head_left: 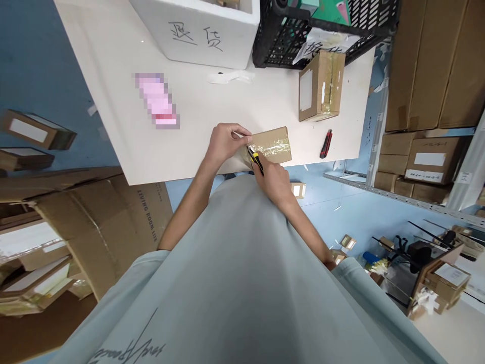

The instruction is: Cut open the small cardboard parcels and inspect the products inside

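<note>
A small brown cardboard box (271, 144) lies near the front edge of the white table, clear shiny tape running along it. In my right hand (276, 178) is a yellow and black utility knife (256, 160), its tip against the box's left end. My left hand (227, 142) is at that same end, thumb and fingertips pinched together at the upper left corner. Whether those fingers grip the box's edge or a bit of tape is too small to tell.
Right of the box lies a red and black utility knife (326, 144). A taped carton (330, 86) stands behind it, before a black plastic crate (278, 45). A white foam box (212, 38) and a blurred pink item (157, 100) are farther left. Shelves of cartons (428, 156) flank the right.
</note>
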Action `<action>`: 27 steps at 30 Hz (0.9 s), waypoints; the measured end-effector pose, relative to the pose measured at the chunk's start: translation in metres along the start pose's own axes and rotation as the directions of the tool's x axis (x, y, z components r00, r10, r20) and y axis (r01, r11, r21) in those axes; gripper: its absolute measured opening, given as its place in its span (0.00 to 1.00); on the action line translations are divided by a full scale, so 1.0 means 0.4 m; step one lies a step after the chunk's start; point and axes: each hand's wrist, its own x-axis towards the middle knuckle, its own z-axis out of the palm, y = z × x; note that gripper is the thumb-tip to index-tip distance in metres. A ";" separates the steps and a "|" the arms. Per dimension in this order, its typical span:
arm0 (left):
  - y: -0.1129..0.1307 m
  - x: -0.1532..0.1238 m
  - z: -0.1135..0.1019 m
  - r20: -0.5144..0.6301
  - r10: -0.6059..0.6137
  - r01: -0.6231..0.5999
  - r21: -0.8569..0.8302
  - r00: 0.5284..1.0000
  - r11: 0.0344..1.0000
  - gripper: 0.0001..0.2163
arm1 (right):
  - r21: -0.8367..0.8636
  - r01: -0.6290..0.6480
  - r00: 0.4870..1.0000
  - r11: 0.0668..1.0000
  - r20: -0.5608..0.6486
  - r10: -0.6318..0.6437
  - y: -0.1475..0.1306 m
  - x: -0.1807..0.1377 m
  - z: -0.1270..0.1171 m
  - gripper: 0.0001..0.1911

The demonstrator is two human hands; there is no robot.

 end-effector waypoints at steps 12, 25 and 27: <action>-0.002 -0.041 0.023 -0.017 -0.059 0.060 0.065 0.998 0.996 0.08 | -0.101 0.003 0.999 0.995 0.051 0.002 0.016 -0.079 0.035 0.31; 0.015 -0.043 0.027 -0.112 -0.082 0.091 0.080 0.990 0.993 0.10 | -0.142 0.028 0.986 0.989 0.167 -0.004 0.010 -0.083 -0.018 0.32; 0.025 -0.039 0.027 -0.118 -0.100 0.109 0.077 0.988 0.991 0.10 | -0.160 0.036 0.983 0.986 0.181 -0.006 0.014 -0.083 -0.026 0.31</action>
